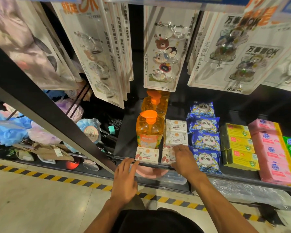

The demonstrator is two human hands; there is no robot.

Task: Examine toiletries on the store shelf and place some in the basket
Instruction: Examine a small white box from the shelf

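Left hand [124, 180]: open, fingertips at the shelf [238, 178] front edge, beside a cherry soap box [147, 155].
Right hand [186, 161]: fingers spread over the neighbouring soap box [167, 157]; grip unclear.
Advice: pinch one box, lift straight.

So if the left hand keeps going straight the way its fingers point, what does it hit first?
Most likely the cherry-print soap box at the shelf's front edge: the left hand points up and right, fingertips almost at the box's lower left corner. Depth is hard to judge.
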